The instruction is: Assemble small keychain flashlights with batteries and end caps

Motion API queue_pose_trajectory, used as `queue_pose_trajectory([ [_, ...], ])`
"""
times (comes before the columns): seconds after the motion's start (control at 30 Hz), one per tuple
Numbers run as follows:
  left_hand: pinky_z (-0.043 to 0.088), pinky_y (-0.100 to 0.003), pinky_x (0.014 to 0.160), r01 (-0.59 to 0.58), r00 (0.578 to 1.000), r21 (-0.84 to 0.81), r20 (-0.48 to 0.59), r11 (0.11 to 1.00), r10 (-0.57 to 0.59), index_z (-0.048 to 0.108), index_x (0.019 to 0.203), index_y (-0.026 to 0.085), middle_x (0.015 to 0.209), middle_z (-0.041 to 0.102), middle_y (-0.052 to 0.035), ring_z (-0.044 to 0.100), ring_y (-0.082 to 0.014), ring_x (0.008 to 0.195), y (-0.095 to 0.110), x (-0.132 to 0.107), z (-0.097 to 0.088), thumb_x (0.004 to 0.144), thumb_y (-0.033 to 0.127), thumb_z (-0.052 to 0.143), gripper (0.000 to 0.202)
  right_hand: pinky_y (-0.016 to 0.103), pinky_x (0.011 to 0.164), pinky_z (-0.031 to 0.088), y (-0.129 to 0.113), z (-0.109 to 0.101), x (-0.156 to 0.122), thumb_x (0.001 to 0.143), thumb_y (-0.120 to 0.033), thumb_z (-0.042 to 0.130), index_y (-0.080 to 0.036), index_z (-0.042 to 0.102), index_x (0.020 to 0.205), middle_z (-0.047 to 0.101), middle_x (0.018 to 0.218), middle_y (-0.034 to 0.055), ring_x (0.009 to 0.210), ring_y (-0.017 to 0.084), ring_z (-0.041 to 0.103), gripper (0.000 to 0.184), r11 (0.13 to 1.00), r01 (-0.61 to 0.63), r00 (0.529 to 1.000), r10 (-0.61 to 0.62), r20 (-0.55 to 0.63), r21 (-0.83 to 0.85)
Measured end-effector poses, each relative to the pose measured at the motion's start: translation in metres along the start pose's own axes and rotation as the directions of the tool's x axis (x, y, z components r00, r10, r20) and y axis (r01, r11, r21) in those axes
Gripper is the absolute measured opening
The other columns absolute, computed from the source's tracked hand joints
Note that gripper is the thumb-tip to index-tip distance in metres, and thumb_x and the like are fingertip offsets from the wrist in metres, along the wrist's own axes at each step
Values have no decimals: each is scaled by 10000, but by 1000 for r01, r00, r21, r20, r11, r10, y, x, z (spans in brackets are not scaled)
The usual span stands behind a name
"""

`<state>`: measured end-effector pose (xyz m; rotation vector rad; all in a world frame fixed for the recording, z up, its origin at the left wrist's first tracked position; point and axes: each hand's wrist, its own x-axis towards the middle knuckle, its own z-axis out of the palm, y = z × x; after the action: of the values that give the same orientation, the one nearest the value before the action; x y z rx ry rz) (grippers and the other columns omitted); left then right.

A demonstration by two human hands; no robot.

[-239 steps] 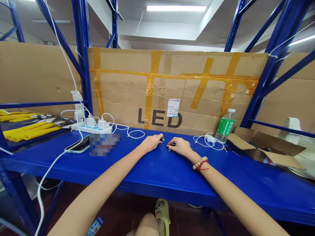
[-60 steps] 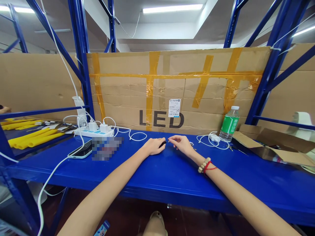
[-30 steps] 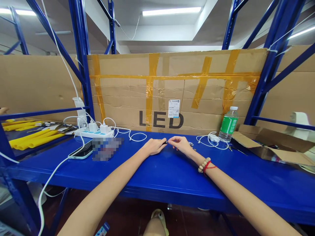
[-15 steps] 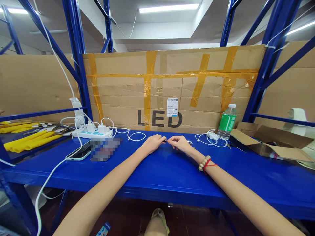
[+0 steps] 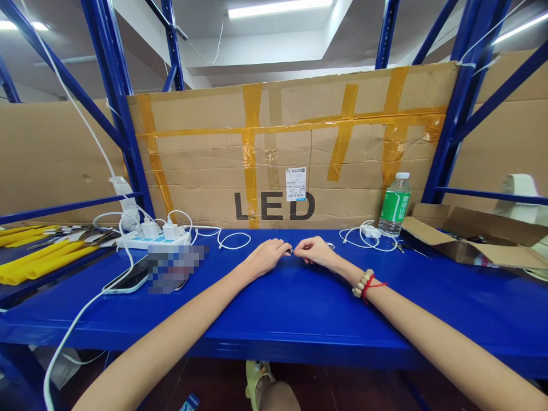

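Note:
Both of my hands rest on the blue metal shelf (image 5: 299,308), fingertips almost meeting near its back. My left hand (image 5: 268,255) is curled, thumb and fingers pinched on a small dark part (image 5: 290,250) that sticks out to the right. My right hand (image 5: 315,252) is also pinched, its fingertips touching the same small part from the other side. The part is too small to name. A bead bracelet with a red string (image 5: 365,282) sits on my right wrist.
A taped cardboard sheet marked LED (image 5: 274,160) backs the shelf. Left: a white power strip with chargers (image 5: 152,237), white cables, a phone (image 5: 126,279), yellow tubes (image 5: 38,260). Right: a green-labelled bottle (image 5: 394,204), a coiled white cable (image 5: 363,238), an open cardboard box (image 5: 471,240).
My hands have come together since eight seconds ago and now both pinch the small part. Over the last second they barely moved; the view has tilted slightly.

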<state>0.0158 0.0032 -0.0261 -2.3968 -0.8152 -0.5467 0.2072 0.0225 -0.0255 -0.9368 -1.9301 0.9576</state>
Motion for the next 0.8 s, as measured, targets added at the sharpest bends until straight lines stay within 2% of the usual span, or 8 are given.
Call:
queue_pose_trajectory([
  [0.17, 418, -274, 673, -48, 998, 25, -28, 999, 48, 523, 976, 151, 800, 580, -49, 543, -164, 749, 1, -1, 2, 946, 306, 251, 314, 174, 373, 339, 0, 0, -1, 630, -317, 622, -131, 612, 574, 501, 427, -37, 369, 54, 433, 194, 1000, 27, 996, -26, 83, -6],
  [0.43, 404, -272, 665, -84, 996, 103, -11, 991, 85, 528, 955, 157, 783, 564, -45, 537, -162, 742, 1, -3, 4, 943, 294, 276, 287, 164, 359, 336, 2, 2, -3, 689, -337, 592, -129, 626, 625, 548, 511, -21, 363, 46, 450, 220, 996, 84, 978, -81, 193, -6],
  [0.57, 390, -277, 673, -77, 997, 123, -20, 989, 80, 525, 955, 155, 795, 554, -48, 525, -165, 748, 1, -4, 3, 944, 266, 276, 273, 162, 361, 341, 2, 3, -4, 743, -352, 547, -136, 607, 637, 516, 503, -30, 367, 51, 456, 248, 987, 154, 968, -140, 206, -54],
  [0.8, 358, -277, 649, -120, 992, 144, -10, 982, 123, 538, 935, 145, 777, 539, -55, 504, -173, 735, 1, -3, -1, 939, 241, 292, 264, 172, 387, 361, 2, 4, -8, 785, -350, 504, -139, 590, 640, 518, 514, -20, 375, 58, 457, 270, 956, 221, 955, -173, 240, -191],
])
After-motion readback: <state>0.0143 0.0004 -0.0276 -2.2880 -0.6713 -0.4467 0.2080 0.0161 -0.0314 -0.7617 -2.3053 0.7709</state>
